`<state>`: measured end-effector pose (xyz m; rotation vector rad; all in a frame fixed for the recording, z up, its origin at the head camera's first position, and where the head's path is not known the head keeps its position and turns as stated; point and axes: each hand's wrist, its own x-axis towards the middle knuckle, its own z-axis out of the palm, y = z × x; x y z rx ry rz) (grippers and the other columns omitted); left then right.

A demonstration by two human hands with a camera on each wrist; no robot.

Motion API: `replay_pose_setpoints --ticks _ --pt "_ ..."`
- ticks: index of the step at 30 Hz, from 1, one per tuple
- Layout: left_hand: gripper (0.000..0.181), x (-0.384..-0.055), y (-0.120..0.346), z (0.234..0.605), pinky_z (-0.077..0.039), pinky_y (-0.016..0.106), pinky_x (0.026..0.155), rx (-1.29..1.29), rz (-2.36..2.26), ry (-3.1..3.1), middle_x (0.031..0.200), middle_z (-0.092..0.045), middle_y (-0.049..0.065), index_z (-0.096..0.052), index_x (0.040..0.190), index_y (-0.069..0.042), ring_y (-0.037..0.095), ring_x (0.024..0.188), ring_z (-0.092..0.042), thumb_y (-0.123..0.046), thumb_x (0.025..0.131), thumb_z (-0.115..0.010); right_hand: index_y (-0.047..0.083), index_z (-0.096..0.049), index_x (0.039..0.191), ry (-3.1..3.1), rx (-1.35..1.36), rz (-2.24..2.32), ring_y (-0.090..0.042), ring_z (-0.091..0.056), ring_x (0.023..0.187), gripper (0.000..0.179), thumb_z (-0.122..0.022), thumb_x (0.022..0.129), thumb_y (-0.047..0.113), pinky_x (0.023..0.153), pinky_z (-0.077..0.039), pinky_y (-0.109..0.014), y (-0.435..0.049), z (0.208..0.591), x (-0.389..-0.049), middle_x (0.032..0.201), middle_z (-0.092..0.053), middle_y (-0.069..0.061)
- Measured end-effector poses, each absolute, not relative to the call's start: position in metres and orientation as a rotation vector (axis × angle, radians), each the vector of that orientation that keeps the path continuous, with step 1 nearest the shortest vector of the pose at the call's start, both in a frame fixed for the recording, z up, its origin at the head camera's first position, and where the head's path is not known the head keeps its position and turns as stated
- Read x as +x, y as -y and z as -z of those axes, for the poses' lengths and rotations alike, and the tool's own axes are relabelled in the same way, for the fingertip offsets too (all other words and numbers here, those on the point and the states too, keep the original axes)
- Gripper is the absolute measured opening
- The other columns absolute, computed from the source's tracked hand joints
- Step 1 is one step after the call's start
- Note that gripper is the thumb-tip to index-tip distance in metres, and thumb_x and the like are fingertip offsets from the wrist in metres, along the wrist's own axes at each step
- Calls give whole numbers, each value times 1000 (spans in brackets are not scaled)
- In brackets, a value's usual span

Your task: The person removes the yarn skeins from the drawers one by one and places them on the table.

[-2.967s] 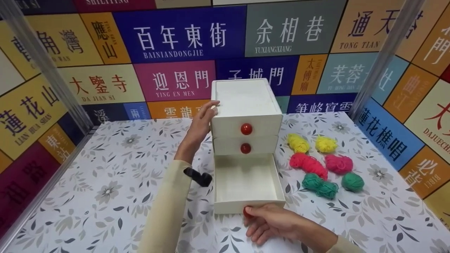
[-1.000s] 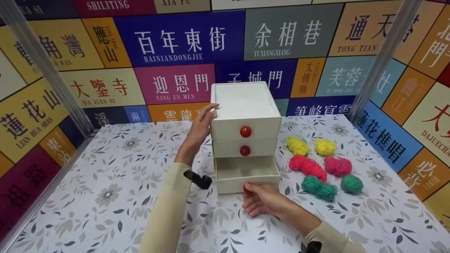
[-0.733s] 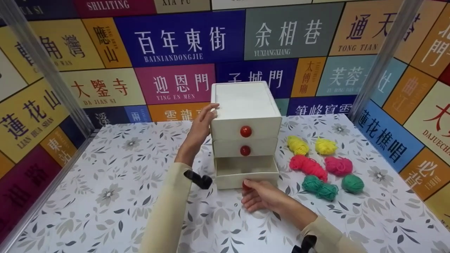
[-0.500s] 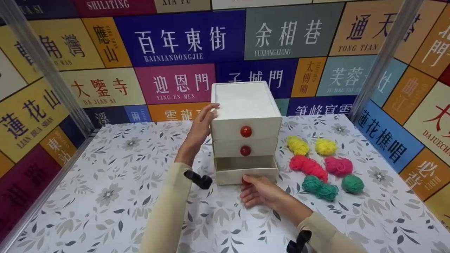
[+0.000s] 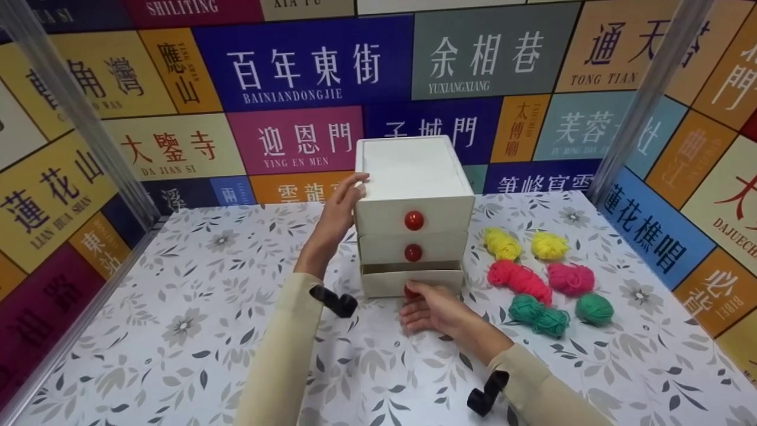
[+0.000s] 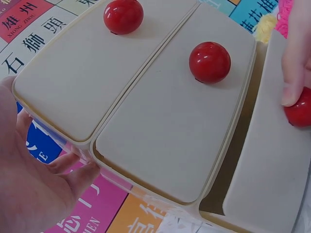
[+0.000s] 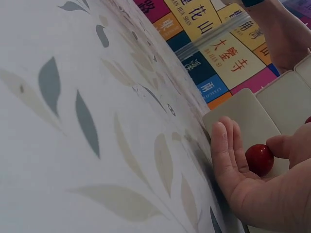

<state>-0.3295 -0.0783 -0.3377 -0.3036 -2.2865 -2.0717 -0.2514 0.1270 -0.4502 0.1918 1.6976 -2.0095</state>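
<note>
A small white drawer cabinet (image 5: 414, 168) stands upright on the table, with three drawers, each with a round red knob. Its bottom drawer (image 5: 381, 284) is pulled out a little, leaving a dark gap above its front. My right hand (image 5: 437, 307) pinches the bottom drawer's red knob (image 7: 260, 159) between thumb and fingers, the other fingers held low near the tabletop. Against the cabinet's left side rests my left hand (image 5: 334, 219), fingertips at its top edge. The left wrist view shows the closed upper drawers, with the middle drawer's red knob (image 6: 210, 62) plain to see.
Right of the cabinet lie two yellow yarn bundles (image 5: 549, 245), a red yarn skein (image 5: 520, 281), a magenta yarn ball (image 5: 571, 278), a green skein (image 5: 538, 315) and a green ball (image 5: 594, 309). A patterned cloth (image 5: 177, 361) covers the table; printed panels (image 5: 307, 62) rise behind.
The bottom drawer has slid inward from far out to nearly closed, my right hand moving away from me with its knob. My left hand has stayed at the cabinet's side.
</note>
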Motion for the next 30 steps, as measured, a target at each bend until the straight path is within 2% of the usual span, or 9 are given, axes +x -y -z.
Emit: replay_pose_setpoints --ticks 4,15,30 --pt "40 -330 79 338 -43 51 107 -303 2072 2290 157 -40 5 -50 144 -24 27 130 -50 -32 106 -43 -13 -56 116 -1699 180 2011 -19 -71 66 47 -52 103 32 62 -60 -30 -127 451 -256 75 -69 -9" --pt "41 -328 79 338 -34 56 117 -326 2100 2283 161 -34 3 -48 145 -25 28 142 -40 -34 106 -43 -11 -56 116 -1707 159 2017 -20 -71 68 46 -52 102 33 65 -61 -31 -128 452 -261 78 -70 -9" --pt "40 -328 77 339 -38 52 115 -332 2073 2280 160 -36 4 -50 144 -24 27 140 -43 -34 105 -43 -9 -57 116 -1758 189 2026 -20 -71 70 45 -51 104 34 67 -61 -31 -127 454 -268 81 -70 -10"
